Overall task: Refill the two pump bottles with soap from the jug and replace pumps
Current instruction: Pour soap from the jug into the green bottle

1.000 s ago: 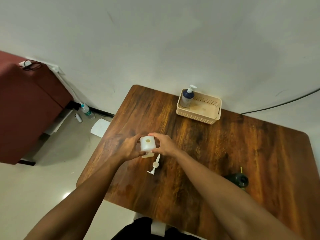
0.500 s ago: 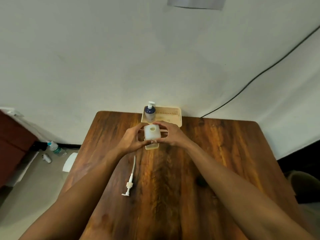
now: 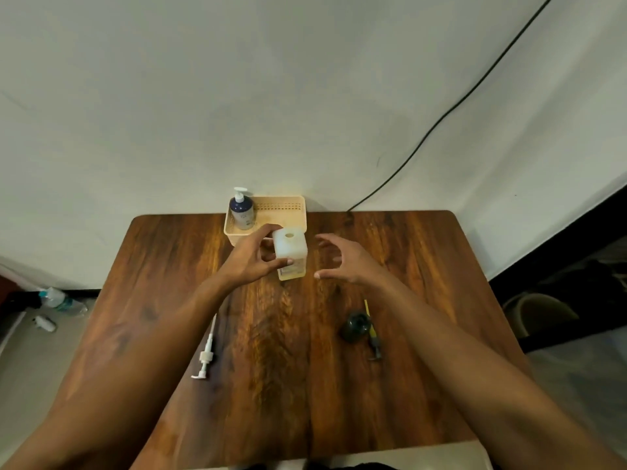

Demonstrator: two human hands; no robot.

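A square translucent white bottle [image 3: 291, 251] with an open neck and a little yellowish liquid at its base stands upright on the wooden table [image 3: 295, 368]. My left hand [image 3: 252, 259] grips its left side. My right hand [image 3: 342, 261] hovers open just to its right, not touching. A white pump [image 3: 206, 351] with its long tube lies flat near the table's left side. A dark blue pump bottle [image 3: 241, 212] with its white pump on stands in the beige basket [image 3: 291, 206] at the back. No jug is in sight.
A dark round cap-like object [image 3: 355, 327] and a yellow-handled tool [image 3: 371, 329] lie on the table right of centre. A black cable [image 3: 441, 120] runs down the wall. On the floor at left are a water bottle [image 3: 59, 300] and a small white item [image 3: 44, 323].
My right hand has let go of the white bottle and drawn away to the right. The view has shifted, so the dark object and tool are in sight again.
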